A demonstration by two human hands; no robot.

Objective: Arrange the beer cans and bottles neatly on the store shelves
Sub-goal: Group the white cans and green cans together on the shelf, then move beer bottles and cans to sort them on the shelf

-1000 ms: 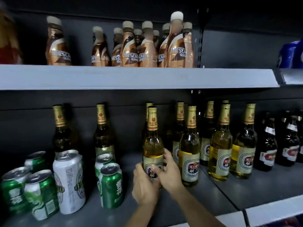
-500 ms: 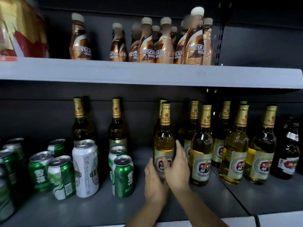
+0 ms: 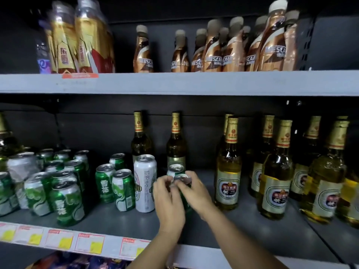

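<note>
**Inspector:** Dark shelving, two grey shelves in view. Lower shelf point(image 3: 223, 228) carries beer; upper shelf point(image 3: 174, 82) carries brown coffee bottles point(image 3: 211, 53) and gold-wrapped bottles point(image 3: 77, 39) at the left.

**Clerk:** Where are the hands?

**Inspector:** Both are at the middle of the lower shelf, on one green can point(image 3: 182, 179). Left hand point(image 3: 169, 202) wraps it from the left, fingers curled by the rim. Right hand point(image 3: 194, 193) wraps it from the right, thumb and fingers at the silver lid. So each grip is closed round that can. Most of its body is hidden behind the hands; only the lid and a strip of green show.

**Clerk:** Is it standing on the shelf?

**Inspector:** Cannot tell; its base is covered.

**Clerk:** Neighbours?

**Inspector:** Tall white can point(image 3: 144, 183) just left of the left hand, upright. Second green can point(image 3: 175, 169) directly behind the held one, and a dark bottle point(image 3: 175, 144) with a gold neck behind that. Pair of green cans point(image 3: 114, 187) left of the white one, and a looser cluster of green cans point(image 3: 58, 189) further left, several tilted.

**Clerk:** And to the right?

**Inspector:** Pale beer bottles point(image 3: 228, 171) with gold foil necks and cream labels, upright in rows, near but apart from the right hand. Price tags point(image 3: 89, 243) line the front edge of the lower shelf.
</note>
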